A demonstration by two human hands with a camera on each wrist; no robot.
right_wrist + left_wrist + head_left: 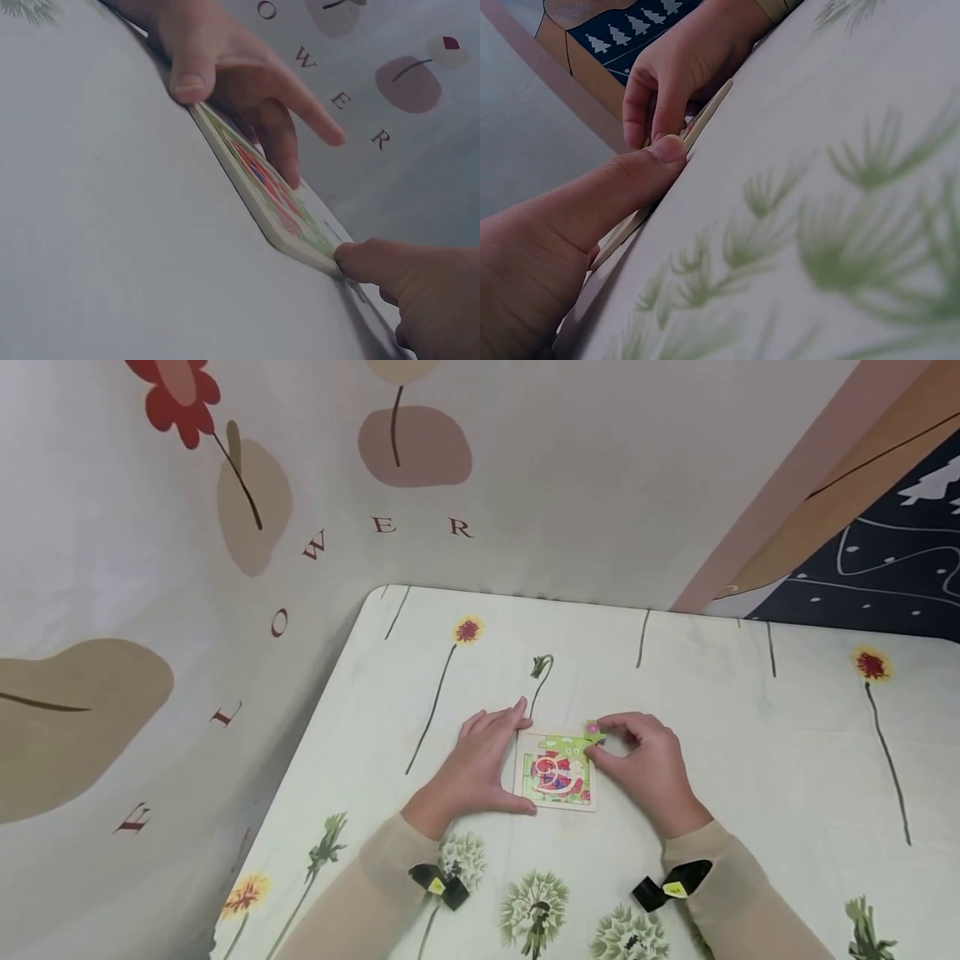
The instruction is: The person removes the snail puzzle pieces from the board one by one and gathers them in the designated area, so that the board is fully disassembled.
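A small square jigsaw puzzle board point(558, 807) with a pale wooden rim lies on the table, its picture red, blue and green. My left hand point(478, 767) spans its left side, fingers fairly straight, thumb point(667, 148) on the near edge. At the top right corner my right hand point(647, 768) pinches a small puzzle piece point(593, 728), green with a pink spot, between thumb and forefinger. In the right wrist view the board point(247, 206) shows edge-on, the right thumb point(360, 259) right at its corner; the piece is hidden there.
A white tablecloth point(795, 760) printed with flowers and dandelions covers the table. Behind the table's far edge hangs a pale curtain-like backdrop point(555, 493) with letters and plant shapes. A dark panel with white trees point(885, 552) is at the right.
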